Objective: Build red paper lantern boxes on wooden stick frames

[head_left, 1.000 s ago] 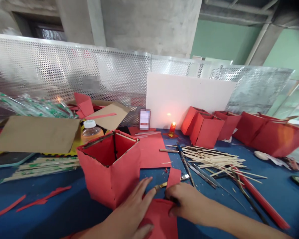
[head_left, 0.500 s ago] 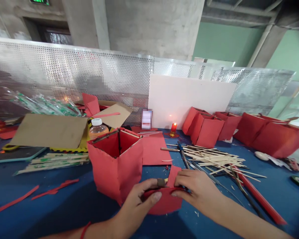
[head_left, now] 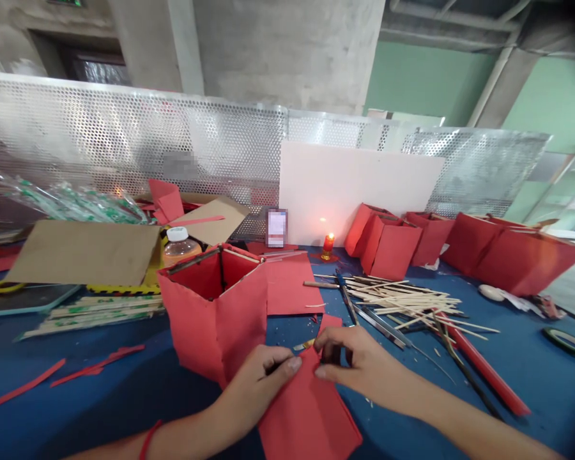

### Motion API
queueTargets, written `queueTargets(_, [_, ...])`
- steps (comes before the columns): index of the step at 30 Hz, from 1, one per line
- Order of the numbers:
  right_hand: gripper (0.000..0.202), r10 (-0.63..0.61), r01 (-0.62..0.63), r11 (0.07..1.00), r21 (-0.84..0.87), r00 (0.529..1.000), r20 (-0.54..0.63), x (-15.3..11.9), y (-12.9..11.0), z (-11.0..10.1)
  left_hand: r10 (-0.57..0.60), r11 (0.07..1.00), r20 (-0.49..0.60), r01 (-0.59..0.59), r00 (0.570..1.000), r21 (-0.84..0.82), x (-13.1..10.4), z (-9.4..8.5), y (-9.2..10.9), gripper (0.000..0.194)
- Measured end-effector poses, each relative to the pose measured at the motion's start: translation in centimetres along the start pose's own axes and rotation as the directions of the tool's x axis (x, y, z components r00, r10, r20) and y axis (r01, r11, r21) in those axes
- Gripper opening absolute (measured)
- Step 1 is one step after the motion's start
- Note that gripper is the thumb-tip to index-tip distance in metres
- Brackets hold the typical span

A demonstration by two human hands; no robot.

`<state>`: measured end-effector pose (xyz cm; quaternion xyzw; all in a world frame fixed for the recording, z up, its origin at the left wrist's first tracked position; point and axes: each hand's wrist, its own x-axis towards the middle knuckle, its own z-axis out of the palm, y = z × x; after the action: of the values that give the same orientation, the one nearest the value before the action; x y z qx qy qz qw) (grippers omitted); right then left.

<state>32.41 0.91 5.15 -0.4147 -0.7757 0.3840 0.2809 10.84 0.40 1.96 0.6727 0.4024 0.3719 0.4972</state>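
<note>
Blue tabletop (head_left: pixel 115 399) gives room at near left; 1 red box (head_left: pixel 215 316) (open-topped) blocks past left hand (head_left: pixel 256 383)

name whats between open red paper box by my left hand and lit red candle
Head view: flat red paper sheet with thin pale strips near its far edge.

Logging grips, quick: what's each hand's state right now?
Left hand: closed, pinching the rectangular red paper piece.
Right hand: closed, pinching the same piece.
</note>
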Motion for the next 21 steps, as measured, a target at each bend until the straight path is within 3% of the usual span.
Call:
queueTargets(2, [0.012, -0.015, 0.017, 0.998, 0.060, 1.000, -0.026, 0.4, -0.3, 0.5, -0.001, 1.000, -0.015, 0.001, 1.000, -0.002, 0.0, -0.2, 0.6, 0.056])
queueTargets(5, [0.024, -0.001, 0.010, 0.995, 0.103, 0.997, -0.079, 0.6, 0.0, 0.9, -0.010, 0.999, -0.132, 0.005, 0.991, -0.038, -0.6, -0.6, 0.7, 0.041])
queueTargets(10, [0.029, 0.038, 0.011, 0.964, 0.267, 0.984, -0.175, 0.6, 1.0, 1.4, -0.118, 0.985, -0.307, 0.072, 0.944, -0.157, -2.0, -0.2, -1.2, 0.050])
queueTargets(13, [0.024, -0.029, 0.070, 0.979, 0.191, 0.977, -0.214, 0.5, 1.3, 1.8, -0.166, 0.978, -0.385, 0.101, 0.908, -0.182, -2.1, 0.0, -2.4, 0.050])
queueTargets(17, [0.015, -0.134, 0.141, 0.990, 0.026, 0.974, -0.181, 0.3, 1.6, 2.0, -0.126, 0.986, -0.359, 0.079, 0.925, -0.145, -1.8, -0.2, -3.0, 0.039])
queueTargets(21, [0.013, -0.174, 0.169, 0.985, -0.046, 0.974, -0.143, 0.1, 2.0, 2.0, -0.130, 0.986, -0.307, 0.089, 0.943, -0.142, -1.9, 0.0, -3.9, 0.040])
